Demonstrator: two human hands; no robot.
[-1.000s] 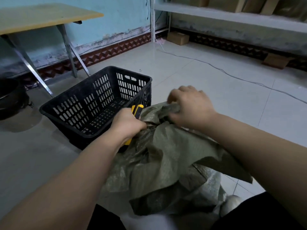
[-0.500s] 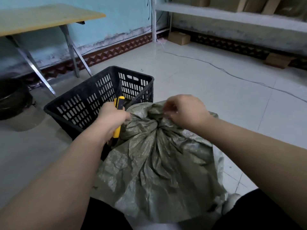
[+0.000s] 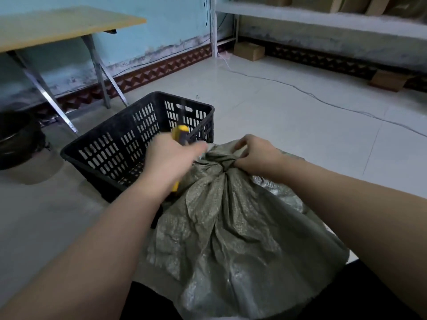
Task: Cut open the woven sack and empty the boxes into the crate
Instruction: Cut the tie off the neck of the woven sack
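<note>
Left hand [image 3: 171,158]: forearm reaches forward from the lower left, fingers closed around a yellow-and-black utility knife [image 3: 181,134]. The knife's top end stands above the fist and its lower end shows below the wrist. The hand is motion-blurred and the blade cannot be made out.

Right hand [image 3: 256,154]: forearm comes in from the lower right, fingers clenched on the gathered neck of the olive-green woven plastic sack [image 3: 231,227].

The sack stands on the floor directly in front of the person. Its fabric is creased into folds that radiate from the gripped neck, and its contents are not visible.

A black slotted plastic crate [image 3: 120,144] sits on the floor, touching the sack's left side.

The pale tiled floor [image 3: 288,125] carries a thin cable [image 3: 323,100] and a small cardboard box [image 3: 249,50] by the wall. A wood-topped bench on metal legs [image 3: 57,26] stands at the rear left against the blue wall.
</note>
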